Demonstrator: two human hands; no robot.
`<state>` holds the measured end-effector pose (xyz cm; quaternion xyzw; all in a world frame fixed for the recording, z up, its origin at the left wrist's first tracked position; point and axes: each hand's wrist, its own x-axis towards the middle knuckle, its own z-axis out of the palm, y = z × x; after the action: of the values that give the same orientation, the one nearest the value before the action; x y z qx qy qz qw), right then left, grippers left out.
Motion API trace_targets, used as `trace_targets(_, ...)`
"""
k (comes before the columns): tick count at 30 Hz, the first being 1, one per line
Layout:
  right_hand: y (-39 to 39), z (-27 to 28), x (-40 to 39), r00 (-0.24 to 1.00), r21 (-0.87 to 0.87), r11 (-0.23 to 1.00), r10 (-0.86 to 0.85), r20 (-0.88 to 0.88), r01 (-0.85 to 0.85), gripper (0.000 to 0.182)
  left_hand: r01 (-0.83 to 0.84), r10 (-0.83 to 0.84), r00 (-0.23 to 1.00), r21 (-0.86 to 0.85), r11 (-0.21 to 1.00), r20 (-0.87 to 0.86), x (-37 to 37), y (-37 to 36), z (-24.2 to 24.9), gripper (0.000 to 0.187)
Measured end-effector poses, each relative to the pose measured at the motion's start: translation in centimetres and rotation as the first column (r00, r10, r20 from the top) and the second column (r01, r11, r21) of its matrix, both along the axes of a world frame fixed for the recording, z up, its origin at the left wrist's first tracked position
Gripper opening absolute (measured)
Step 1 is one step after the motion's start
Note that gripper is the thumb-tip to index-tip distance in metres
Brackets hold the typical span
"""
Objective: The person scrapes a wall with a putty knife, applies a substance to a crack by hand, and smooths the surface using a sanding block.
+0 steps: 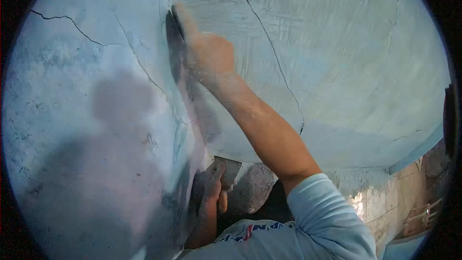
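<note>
Cracked pale-blue plastered wall (pixel 337 58), shadowed at left, above bare tiled wall (pixel 385 202)

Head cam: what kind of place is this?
Likely a building under repair or renovation. A cracked wall coated in pale blue-grey plaster fills the view; the right hand presses a trowel against it, the left hand holds a putty knife with a mortar lump.

At upper centre of the frame the right hand (pixel 208 54) presses a dark trowel (pixel 174 31) against the pale blue, cracked wall (pixel 337 58), forefinger stretched along the blade. Low in the centre, the left hand (pixel 211 183) grips a putty knife (pixel 230 169), blade upward. A person's shadow (pixel 115 163) darkens the lower left.
</note>
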<state>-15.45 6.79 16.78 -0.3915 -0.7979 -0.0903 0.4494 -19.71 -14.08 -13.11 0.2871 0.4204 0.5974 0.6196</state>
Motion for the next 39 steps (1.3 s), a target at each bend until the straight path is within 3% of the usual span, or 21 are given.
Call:
trace_targets(2,-0.7,-0.3,3.3,0.997,-0.02,0.997,-0.072,0.002,0.072,0.075,-0.009,0.009,1.0,0.002,1.0,0.007,0.3,-0.4,-0.8,0.032)
trace_targets(4,-0.2,-1.8,7.8,0.96,0.117,0.992,0.08,-0.268,-0.05,0.07,-0.023,0.023,1.0,0.01,1.0,0.0,-0.2,0.1,-1.6,0.033)
trace_targets(6,2.3,-1.7,5.7,0.969,0.124,0.992,0.06,-0.239,-0.031,0.07,-0.023,0.023,1.0,-0.002,1.0,0.004,-0.6,0.6,-1.7,0.033)
trace_targets(10,-0.3,-2.0,-2.2,0.993,0.101,0.994,0.048,-0.104,-0.038,0.072,-0.037,0.035,0.997,0.018,0.999,0.064,-1.6,-1.4,-4.0,0.034)
trace_targets(12,-1.2,-1.2,-0.9,0.99,0.082,0.996,0.043,-0.131,-0.032,0.073,-0.025,0.019,0.997,0.082,0.996,0.074,-1.3,-1.7,-3.0,0.035)
trace_targets(14,-0.9,-2.3,5.3,0.989,0.072,0.997,-0.001,-0.149,0.011,0.07,0.011,-0.022,0.998,0.165,0.986,0.062,-1.2,-1.5,-0.9,0.035)
trace_targets(17,-1.4,-6.9,14.5,0.941,0.146,0.986,-0.022,-0.338,0.075,0.067,-0.035,0.034,0.999,0.053,0.998,0.008,-1.9,-2.4,-3.9,0.034)
trace_targets(20,-2.3,-6.8,11.6,0.918,0.195,0.981,0.062,-0.392,0.017,0.065,-0.04,0.04,0.999,0.01,0.999,0.008,-2.8,-2.8,-5.0,0.034)
trace_targets(21,-2.1,-5.9,8.9,0.942,-0.001,1.0,0.013,-0.336,-0.014,0.066,-0.042,0.042,0.999,0.011,0.999,0.011,-2.7,-2.8,-4.8,0.034)
trace_targets(22,-0.6,-5.8,6.1,0.977,-0.072,0.997,0.003,-0.212,-0.019,0.066,-0.04,0.04,0.999,0.017,0.999,0.003,-2.5,-2.7,-4.3,0.034)
trace_targets(23,-0.5,-4.6,2.8,0.997,-0.153,0.988,-0.021,0.076,0.033,0.081,-0.035,0.035,0.999,0.022,0.999,-0.008,-2.4,-2.4,-3.8,0.034)
trace_targets(24,-1.0,-3.0,0.7,0.995,-0.182,0.983,0.047,0.088,-0.03,0.085,-0.037,0.038,0.999,0.039,0.999,-0.009,-2.0,-2.3,-3.1,0.034)
trace_targets(26,-1.8,-1.9,1.3,0.998,-0.209,0.978,0.01,0.056,0.002,0.082,-0.042,0.043,0.999,0.092,0.995,-0.018,-1.2,-2.3,-1.8,0.034)
trace_targets(30,-3.6,-5.6,12.8,0.929,0.018,1.0,0.01,-0.369,-0.003,0.072,-0.038,0.042,0.998,0.106,0.994,-0.035,-2.0,-3.2,-1.8,0.034)
trace_targets(32,-3.0,-7.8,14.0,0.916,0.155,0.988,0.046,-0.398,0.018,0.069,-0.02,0.022,0.999,0.044,0.999,-0.025,-2.9,-4.3,-3.0,0.033)
trace_targets(33,-2.8,-8.4,14.2,0.909,0.211,0.977,0.058,-0.413,0.034,0.067,-0.072,0.073,0.997,0.135,0.988,-0.004,-3.1,-3.9,-5.3,0.032)
trace_targets(34,-2.7,-8.0,11.8,0.923,0.154,0.988,0.061,-0.379,-0.002,0.069,-0.119,0.117,0.993,0.107,0.987,0.026,-2.9,-3.7,-6.8,0.031)
trace_targets(35,-2.3,-8.2,8.6,0.967,-0.016,0.999,-0.032,-0.252,0.029,0.08,-0.165,0.161,0.985,0.082,0.983,0.054,-2.8,-3.2,-7.8,0.031)
trace_targets(36,0.3,-9.3,4.9,0.977,-0.063,0.992,0.098,-0.187,-0.111,0.08,-0.175,0.17,0.983,0.075,0.982,0.067,-2.4,-3.1,-7.7,0.031)
trace_targets(37,-0.5,-7.4,1.8,0.99,-0.189,0.972,0.13,-0.058,-0.139,0.082,-0.185,0.179,0.981,0.068,0.98,0.079,-2.0,-3.0,-7.5,0.031)
trace_targets(39,-2.1,-5.4,0.2,0.995,-0.265,0.96,0.095,0.019,-0.087,0.085,-0.148,0.14,0.987,0.1,0.984,0.085,-0.7,-3.2,-4.5,0.03)
